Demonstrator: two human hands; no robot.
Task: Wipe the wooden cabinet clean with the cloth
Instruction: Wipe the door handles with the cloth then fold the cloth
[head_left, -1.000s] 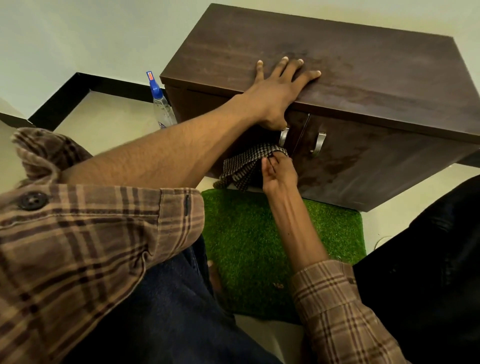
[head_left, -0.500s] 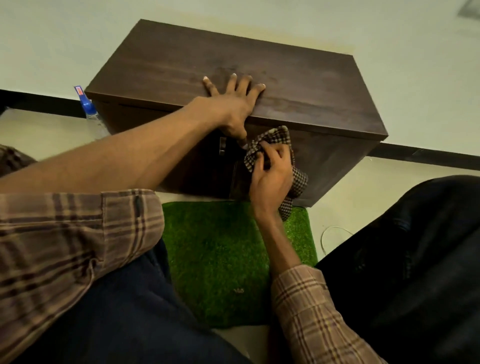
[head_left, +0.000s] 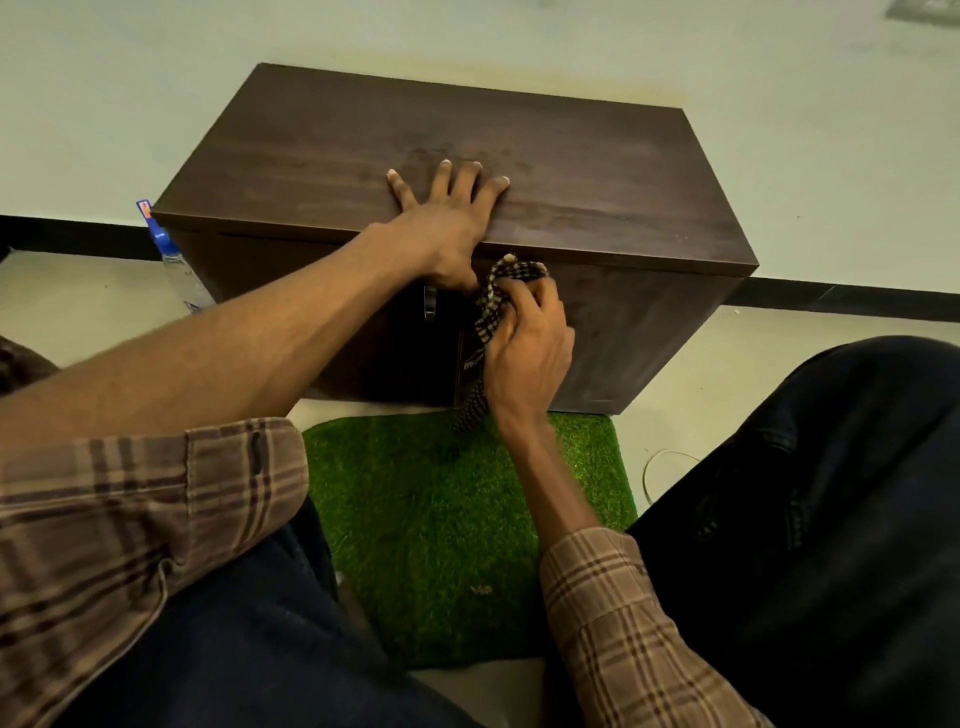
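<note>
Bunched in my right hand (head_left: 524, 348), the cloth (head_left: 491, 306) presses the cabinet (head_left: 649, 322) front; left hand (head_left: 447, 228) lies flat on top, spray bottle (head_left: 174, 260) just beside the cabinet, green mat (head_left: 441, 519) below.

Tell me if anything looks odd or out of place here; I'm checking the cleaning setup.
Little stands out. A spray bottle stands on the floor, half hidden behind the cabinet's left corner. A thin wire loops on the floor beside the green mat. A small crumb lies on the mat. Nothing looks spilled or damaged.
</note>
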